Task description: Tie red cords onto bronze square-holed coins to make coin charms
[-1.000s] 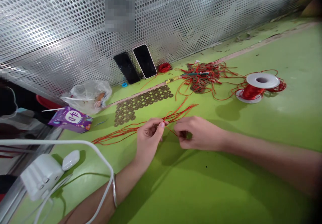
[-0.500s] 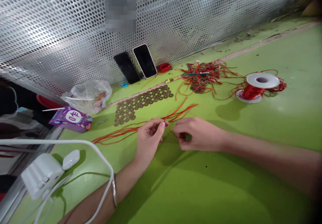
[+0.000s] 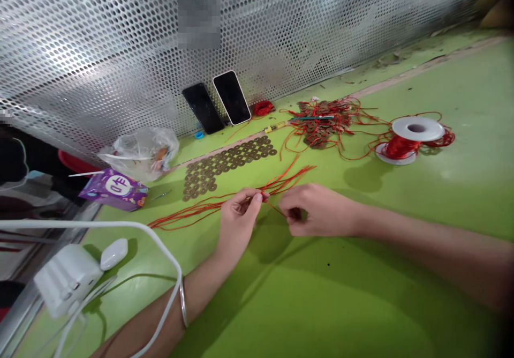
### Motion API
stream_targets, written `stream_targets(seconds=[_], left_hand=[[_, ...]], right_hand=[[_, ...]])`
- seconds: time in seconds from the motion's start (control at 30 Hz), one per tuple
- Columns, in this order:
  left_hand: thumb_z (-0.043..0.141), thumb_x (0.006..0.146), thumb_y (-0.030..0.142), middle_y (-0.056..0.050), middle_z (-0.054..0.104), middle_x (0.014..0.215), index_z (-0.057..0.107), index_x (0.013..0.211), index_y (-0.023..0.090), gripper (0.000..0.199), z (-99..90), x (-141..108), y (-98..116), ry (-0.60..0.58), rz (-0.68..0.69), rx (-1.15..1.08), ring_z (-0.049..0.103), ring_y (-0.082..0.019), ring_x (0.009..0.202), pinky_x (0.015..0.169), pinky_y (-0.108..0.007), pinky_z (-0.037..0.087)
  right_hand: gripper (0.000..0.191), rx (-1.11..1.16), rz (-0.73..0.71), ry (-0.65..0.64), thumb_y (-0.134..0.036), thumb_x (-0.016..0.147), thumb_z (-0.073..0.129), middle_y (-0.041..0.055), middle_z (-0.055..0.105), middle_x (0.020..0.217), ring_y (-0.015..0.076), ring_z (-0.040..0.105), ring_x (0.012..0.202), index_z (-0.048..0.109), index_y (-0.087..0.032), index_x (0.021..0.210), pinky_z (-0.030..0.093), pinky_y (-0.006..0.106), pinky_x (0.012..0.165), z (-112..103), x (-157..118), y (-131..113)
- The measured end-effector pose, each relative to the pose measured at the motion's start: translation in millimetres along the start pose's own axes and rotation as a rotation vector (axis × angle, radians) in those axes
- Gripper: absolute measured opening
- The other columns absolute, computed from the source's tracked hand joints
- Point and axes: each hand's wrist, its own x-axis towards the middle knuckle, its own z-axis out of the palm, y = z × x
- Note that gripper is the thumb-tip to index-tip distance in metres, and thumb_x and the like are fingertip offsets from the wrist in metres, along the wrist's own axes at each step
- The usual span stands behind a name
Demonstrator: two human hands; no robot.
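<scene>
Between thumb and fingertips, my left hand (image 3: 240,219) pinches a thin red cord (image 3: 277,208). My right hand (image 3: 315,210) is closed on the same cord a little to the right, and a short taut length runs between the two. What sits under the left fingertips is too small to make out. Just behind the hands, a bundle of cut red cords (image 3: 188,214) lies across the green table (image 3: 305,304). Round brown coins with holes (image 3: 225,165) are laid in rows beyond the bundle.
A heap of coins tied with red cord (image 3: 321,127) lies at the back, with a spool of red cord (image 3: 415,138) to its right. Two phones (image 3: 232,98) lean on the perforated metal wall. At left are a purple carton (image 3: 116,189), a plastic bag (image 3: 140,151) and a white charger (image 3: 66,280) with its cable.
My right hand has shifted slightly up and to the right, the cord still in its fingers. My left hand keeps its pinch almost in place.
</scene>
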Motion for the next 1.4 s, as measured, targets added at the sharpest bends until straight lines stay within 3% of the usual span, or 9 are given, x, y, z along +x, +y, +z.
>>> stream_targets(seconds=[0.17, 0.3, 0.47, 0.57, 0.73, 0.97, 1.2, 1.4], left_hand=[[0.06, 0.08, 0.034, -0.002, 0.068, 0.075, 0.069, 0.078, 0.017, 0.02, -1.4, 0, 0, -0.036, -0.013, -0.055, 0.038, -0.003, 0.038, 0.034, -0.017, 0.029], [0.059, 0.08, 0.03, -0.002, 0.066, 0.075, 0.071, 0.088, 0.018, 0.019, -3.8, 0, -2, -0.09, -0.002, -0.101, 0.043, -0.005, 0.042, 0.037, -0.018, 0.033], [0.062, 0.077, 0.025, -0.002, 0.065, 0.075, 0.071, 0.092, 0.019, 0.019, -3.7, -1, 0, -0.155, 0.015, -0.119, 0.045, -0.006, 0.045, 0.04, -0.019, 0.037], [0.063, 0.075, 0.024, -0.001, 0.063, 0.071, 0.071, 0.091, 0.018, 0.019, -2.5, -2, 5, -0.204, -0.006, -0.1, 0.045, -0.006, 0.045, 0.041, -0.02, 0.038], [0.063, 0.078, 0.024, 0.002, 0.055, 0.058, 0.071, 0.095, 0.017, 0.02, -4.6, -3, 7, -0.265, -0.022, -0.062, 0.045, -0.007, 0.045, 0.044, -0.02, 0.038], [0.062, 0.078, 0.022, -0.002, 0.059, 0.068, 0.072, 0.099, 0.018, 0.024, -3.7, -4, 7, -0.301, -0.032, -0.077, 0.046, -0.007, 0.048, 0.044, -0.019, 0.039], [0.063, 0.074, 0.022, -0.006, 0.065, 0.078, 0.075, 0.094, 0.019, 0.023, -0.5, -4, 10, -0.29, -0.016, -0.114, 0.046, -0.008, 0.048, 0.041, -0.02, 0.04], [0.062, 0.075, 0.022, -0.005, 0.064, 0.076, 0.075, 0.094, 0.019, 0.024, -0.3, -3, 5, -0.294, 0.006, -0.116, 0.045, -0.008, 0.047, 0.04, -0.021, 0.037]], right_hand=[[0.011, 0.024, 0.045, 0.02, -0.011, 0.066, 0.053, -0.0028, 0.051, 0.06, 0.009, 0.042, 0.056, 0.048, -0.017, 0.059, 0.029, 0.022, 0.055, 1, 0, 0], [0.015, 0.108, 0.11, 0.101, -0.016, 0.078, 0.051, -0.0026, 0.051, 0.058, 0.0086, 0.041, 0.052, 0.053, -0.016, 0.064, 0.03, 0.022, 0.054, 1, 0, 0], [0.02, 0.334, 0.234, 0.232, -0.028, 0.089, 0.046, 0.0013, 0.061, 0.071, 0.0112, 0.052, 0.06, 0.061, -0.014, 0.089, 0.036, 0.022, 0.056, 2, 2, 5], [0.023, 0.489, 0.215, 0.195, -0.029, 0.09, 0.046, 0.0029, 0.064, 0.08, 0.0116, 0.055, 0.063, 0.063, -0.015, 0.099, 0.041, 0.023, 0.058, 5, 4, 10], [0.024, 0.681, 0.263, 0.179, -0.037, 0.086, 0.056, 0.0018, 0.063, 0.073, 0.0119, 0.056, 0.064, 0.064, -0.015, 0.09, 0.045, 0.024, 0.061, 9, 4, 15], [0.03, 0.785, 0.266, 0.122, -0.043, 0.083, 0.059, 0.0058, 0.065, 0.088, 0.016, 0.062, 0.082, 0.061, -0.015, 0.095, 0.05, 0.03, 0.076, 5, 3, 14], [0.033, 0.792, 0.349, 0.097, -0.046, 0.076, 0.066, 0.0039, 0.063, 0.081, 0.0144, 0.059, 0.073, 0.06, -0.017, 0.089, 0.049, 0.028, 0.07, 2, 3, 13], [0.027, 0.826, 0.326, 0.041, -0.041, 0.077, 0.068, 0.0011, 0.059, 0.076, 0.0115, 0.054, 0.069, 0.058, -0.017, 0.085, 0.045, 0.024, 0.066, -1, 2, 15]])
